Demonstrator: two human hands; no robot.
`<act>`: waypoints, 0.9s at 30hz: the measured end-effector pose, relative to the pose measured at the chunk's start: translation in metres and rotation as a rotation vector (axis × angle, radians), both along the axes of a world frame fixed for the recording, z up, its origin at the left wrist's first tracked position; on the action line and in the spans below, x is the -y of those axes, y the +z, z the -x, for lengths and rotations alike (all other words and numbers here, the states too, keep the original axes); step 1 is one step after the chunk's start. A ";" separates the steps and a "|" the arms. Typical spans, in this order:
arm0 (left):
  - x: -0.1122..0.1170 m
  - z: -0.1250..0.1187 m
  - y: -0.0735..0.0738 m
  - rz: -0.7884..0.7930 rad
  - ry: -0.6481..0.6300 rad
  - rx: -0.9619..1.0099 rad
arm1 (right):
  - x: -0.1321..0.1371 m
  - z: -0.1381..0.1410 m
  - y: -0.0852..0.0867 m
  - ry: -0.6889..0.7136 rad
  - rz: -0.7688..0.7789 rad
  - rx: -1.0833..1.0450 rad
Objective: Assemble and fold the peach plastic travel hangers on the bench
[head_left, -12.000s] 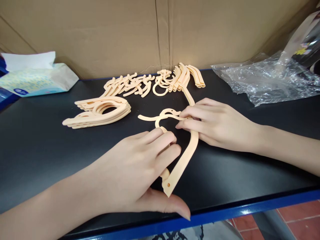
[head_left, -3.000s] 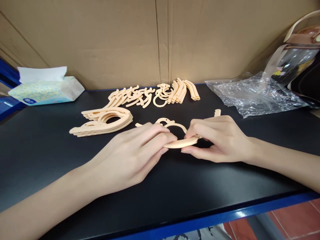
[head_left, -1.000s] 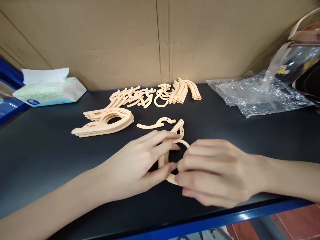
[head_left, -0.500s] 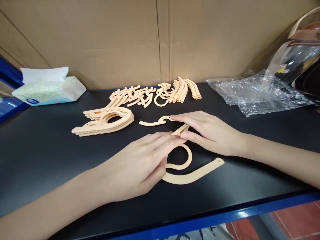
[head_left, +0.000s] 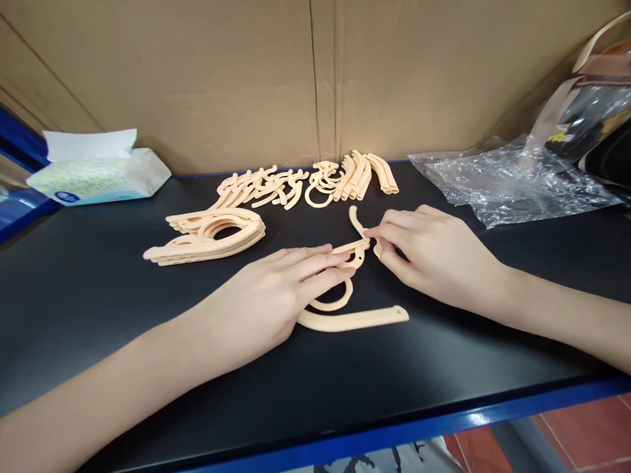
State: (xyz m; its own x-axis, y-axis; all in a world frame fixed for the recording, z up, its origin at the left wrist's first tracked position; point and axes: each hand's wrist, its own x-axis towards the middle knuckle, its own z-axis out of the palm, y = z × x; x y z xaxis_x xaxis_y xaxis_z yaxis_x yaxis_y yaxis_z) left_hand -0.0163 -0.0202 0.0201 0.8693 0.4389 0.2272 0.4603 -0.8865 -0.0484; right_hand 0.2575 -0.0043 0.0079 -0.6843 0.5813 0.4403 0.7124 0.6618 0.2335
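Under my left hand (head_left: 280, 289) is a partly assembled peach plastic folding hanger (head_left: 355, 320). The fingers lie long across its parts, holding them against the table; my thumb is hidden. One curved arm and a ring-shaped part stick out to the right of that hand. My right hand (head_left: 419, 246) is closed in a pinch on a small curved hook piece (head_left: 355, 220), whose slim end points up and away from me. The hook piece meets the tip of the hanger's upper arm, just beyond my left fingertips. My right fingers partly cover that joint.
A stack of folded hangers (head_left: 211, 244) lies to the left. Behind stand rows of loose hook pieces (head_left: 256, 187), ring parts (head_left: 320, 197) and curved arms (head_left: 357, 177). A tissue pack (head_left: 98, 177) is far left, crinkled clear plastic (head_left: 513, 177) at right, against a cardboard wall (head_left: 221, 79).
The hook piece, lying flat beyond my hands before, is now in my right fingers, turned upward at the hanger's tip. My left hand and the hanger have turned and shifted slightly left.
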 end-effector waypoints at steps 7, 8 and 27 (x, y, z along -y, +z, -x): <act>-0.009 0.006 0.002 -0.095 0.124 -0.080 | 0.000 -0.006 -0.001 -0.024 -0.087 0.125; -0.009 0.006 0.002 -0.095 0.144 -0.073 | 0.000 -0.006 -0.001 -0.024 -0.088 0.133; -0.003 0.003 -0.007 -0.044 0.072 -0.056 | -0.002 -0.002 -0.003 0.082 0.035 0.043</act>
